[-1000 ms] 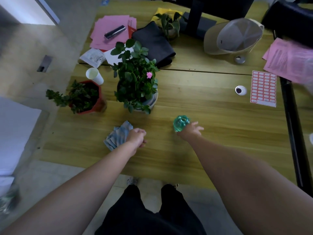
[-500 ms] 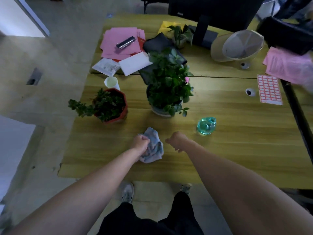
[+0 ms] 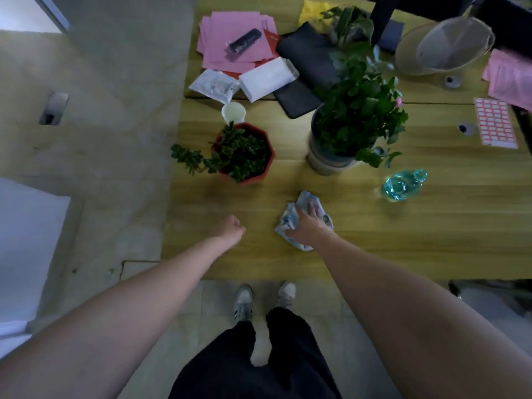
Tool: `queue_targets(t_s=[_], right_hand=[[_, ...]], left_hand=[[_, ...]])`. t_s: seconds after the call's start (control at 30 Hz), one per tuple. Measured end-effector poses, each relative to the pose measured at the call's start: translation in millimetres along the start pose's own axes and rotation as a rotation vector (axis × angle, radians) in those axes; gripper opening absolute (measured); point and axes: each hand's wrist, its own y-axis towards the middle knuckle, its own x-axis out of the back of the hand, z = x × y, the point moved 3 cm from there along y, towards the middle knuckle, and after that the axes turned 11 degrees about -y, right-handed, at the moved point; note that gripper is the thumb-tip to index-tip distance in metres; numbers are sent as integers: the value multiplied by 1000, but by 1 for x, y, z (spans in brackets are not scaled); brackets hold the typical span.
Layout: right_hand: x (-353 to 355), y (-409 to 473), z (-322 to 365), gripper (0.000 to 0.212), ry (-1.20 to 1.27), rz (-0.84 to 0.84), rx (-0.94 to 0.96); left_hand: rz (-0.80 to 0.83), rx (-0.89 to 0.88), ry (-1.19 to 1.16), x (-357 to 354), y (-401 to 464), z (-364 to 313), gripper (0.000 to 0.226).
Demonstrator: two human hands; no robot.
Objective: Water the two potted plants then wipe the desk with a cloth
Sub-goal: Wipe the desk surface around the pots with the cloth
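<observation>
A crumpled pale blue cloth (image 3: 290, 218) lies on the wooden desk (image 3: 403, 240) near its front edge. My right hand (image 3: 308, 226) presses down on the cloth, fingers spread over it. My left hand (image 3: 230, 230) hovers to the left of the cloth as a loose fist, holding nothing. Behind the hands stand a red pot with a small green plant (image 3: 244, 154) and a larger round pot with a leafy plant and a pink flower (image 3: 354, 116). A clear blue-green water bottle (image 3: 403, 185) lies on its side at the right.
A paper cup (image 3: 233, 112) stands behind the red pot. Pink papers (image 3: 230, 38), white packets, a dark folded cloth (image 3: 308, 67), a cap (image 3: 446, 47) and a sticker sheet (image 3: 493, 122) crowd the back. The desk's left edge runs beside the red pot.
The cloth has passed from my left hand to my right hand, which left the bottle. My left hand has drawn back to the left. The view has shifted left.
</observation>
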Motion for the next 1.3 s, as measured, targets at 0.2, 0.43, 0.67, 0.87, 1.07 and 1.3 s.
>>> queue_targets(t_s=[0.2,0.43,0.67,0.87,1.07,1.3], right_hand=[[-15,15,-11,99,12,-106,-97],[-40,35,-6,86,31,-128,33],[-68,48,-7,77,-31,-251,13],[-69,60,-5,70,-63,-324,11],[-38,91,1,66,-120,-377,99],[-9,122,13,65,-150,-421,168]], left_hand=[[17,-132,157,-12,18,-1,39],[13,-128,498,-6,34,17,77],[73,-131,539,-22,45,32,101],[89,-124,523,-22,47,31,97],[94,-137,495,-24,49,33,95],[74,-121,490,-27,54,34,95]])
